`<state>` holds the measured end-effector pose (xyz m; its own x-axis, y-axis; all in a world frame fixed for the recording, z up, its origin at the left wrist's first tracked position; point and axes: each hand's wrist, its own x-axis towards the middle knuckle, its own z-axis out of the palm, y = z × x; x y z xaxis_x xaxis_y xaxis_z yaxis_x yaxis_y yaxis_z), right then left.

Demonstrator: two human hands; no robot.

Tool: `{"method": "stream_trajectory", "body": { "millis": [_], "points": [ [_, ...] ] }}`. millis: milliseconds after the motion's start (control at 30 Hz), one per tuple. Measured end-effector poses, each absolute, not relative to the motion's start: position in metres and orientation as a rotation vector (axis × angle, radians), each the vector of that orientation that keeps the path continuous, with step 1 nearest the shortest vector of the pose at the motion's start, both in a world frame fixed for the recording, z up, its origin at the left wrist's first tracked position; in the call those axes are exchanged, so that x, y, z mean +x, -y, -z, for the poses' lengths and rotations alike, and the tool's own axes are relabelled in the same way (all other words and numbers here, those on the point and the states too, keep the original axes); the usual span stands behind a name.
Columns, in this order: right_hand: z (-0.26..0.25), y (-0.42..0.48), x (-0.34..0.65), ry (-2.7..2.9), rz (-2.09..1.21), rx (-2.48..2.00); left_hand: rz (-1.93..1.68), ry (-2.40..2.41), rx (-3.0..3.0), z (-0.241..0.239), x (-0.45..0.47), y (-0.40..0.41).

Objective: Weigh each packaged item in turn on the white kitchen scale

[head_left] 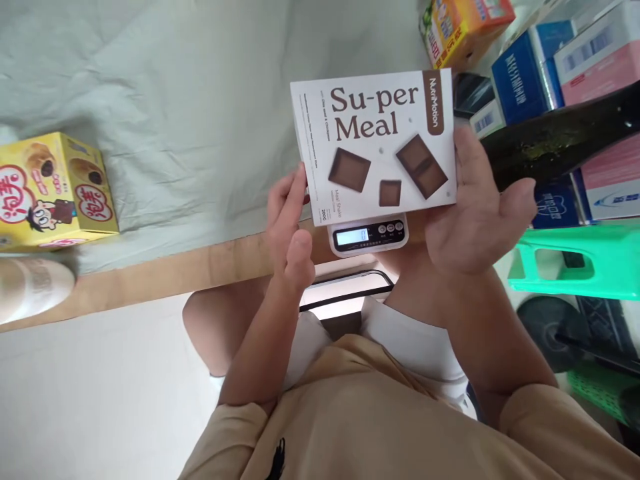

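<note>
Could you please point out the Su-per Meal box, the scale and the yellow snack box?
Su-per Meal box [373,143]: head view, printed front face.
Scale [367,235]: head view, lit display.
Yellow snack box [55,193]: head view, top face.

Beige short-sleeved shirt, white shorts

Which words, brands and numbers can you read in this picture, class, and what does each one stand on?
"Su-per Meal": white box.
"NutriMotion": brown tab on that box.
"Meal Shake", "200G": same box, small print.
"0": scale display.
Yellow box, blue boxes: Chinese print, too blurred to read.
</note>
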<state>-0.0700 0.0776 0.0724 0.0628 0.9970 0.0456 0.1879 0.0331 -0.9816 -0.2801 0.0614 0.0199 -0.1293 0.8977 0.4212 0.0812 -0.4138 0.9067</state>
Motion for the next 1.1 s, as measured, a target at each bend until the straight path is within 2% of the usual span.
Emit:
{"method": "stream_trajectory", "body": {
  "millis": [167,400,500,600,667,867,1100],
  "points": [
    [-0.053,-0.077,-0.073,1.328,-0.974,-1.259,-1.616,-1.200,1.460,-0.013,-0.280,-0.060],
    [-0.020,-0.050,-0.058,1.397,-0.530,-1.227,-1.887,-1.480,1.294,-0.004,-0.299,-0.069],
    [-0.011,-0.042,-0.051,1.317,-0.642,-1.417,-1.868,-1.705,1.187,0.000,-0.310,-0.076],
    [-0.001,-0.044,-0.047,1.358,-0.960,-1.664,-1.850,-1.739,1.196,0.005,-0.319,-0.084],
    [0.004,-0.046,-0.046,1.423,-1.042,-1.737,-1.865,-1.724,1.259,0.006,-0.321,-0.086],
    [-0.003,-0.048,-0.053,1.329,-0.575,-1.792,-1.758,-1.602,1.274,-0.004,-0.312,-0.074],
    [-0.013,-0.045,-0.066,1.328,-0.377,-1.693,-1.736,-1.586,1.403,-0.002,-0.316,-0.078]
  ]
}}
